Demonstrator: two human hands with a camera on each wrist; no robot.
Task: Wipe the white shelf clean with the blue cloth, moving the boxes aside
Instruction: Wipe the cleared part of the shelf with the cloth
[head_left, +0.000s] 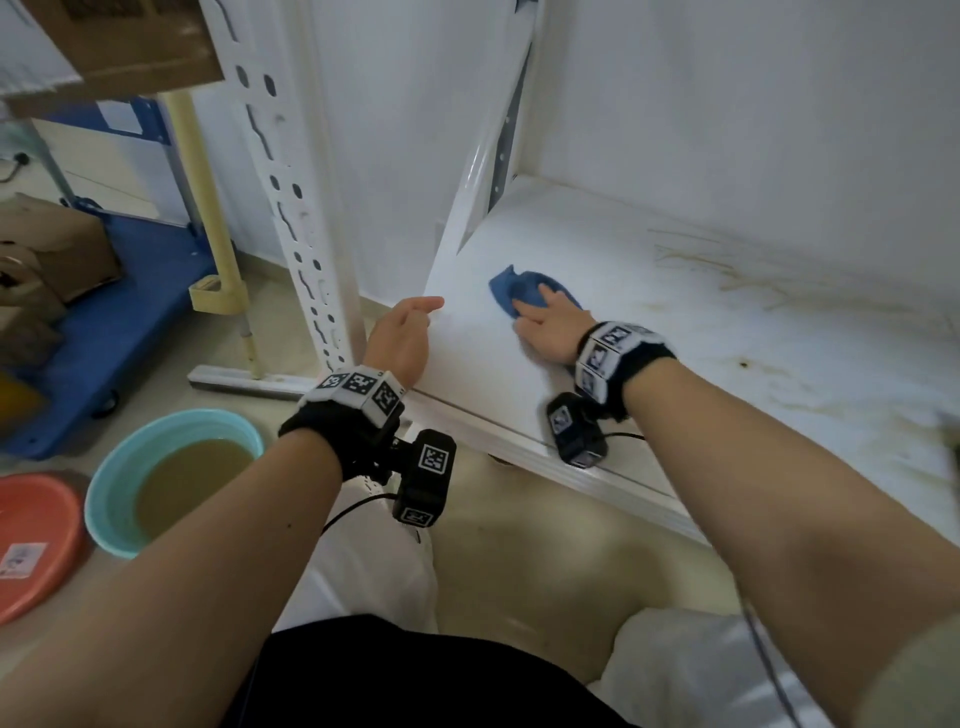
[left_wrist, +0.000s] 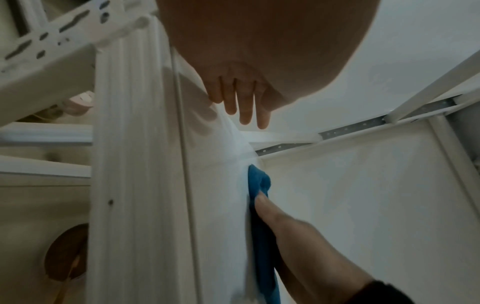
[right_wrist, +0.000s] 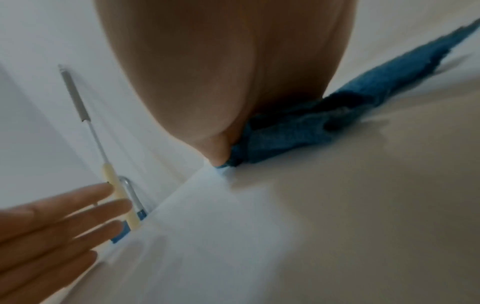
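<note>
The white shelf (head_left: 675, 332) runs from centre to right, with brown stains (head_left: 727, 270) on its right part. A crumpled blue cloth (head_left: 511, 288) lies near the shelf's left end. My right hand (head_left: 545, 325) presses flat on the cloth with spread fingers; the cloth (right_wrist: 324, 115) sticks out beyond the palm (right_wrist: 221, 72) in the right wrist view. My left hand (head_left: 402, 332) rests open against the shelf's left front edge, fingers (left_wrist: 244, 107) straight. No boxes stand on the visible part of the shelf.
A perforated white upright (head_left: 296, 208) stands left of the shelf. On the floor sit a teal basin of brown water (head_left: 171, 478) and a red basin (head_left: 36, 540). A blue cart (head_left: 130, 312) carries cardboard boxes (head_left: 57, 254), beside a cream mop handle (head_left: 208, 208).
</note>
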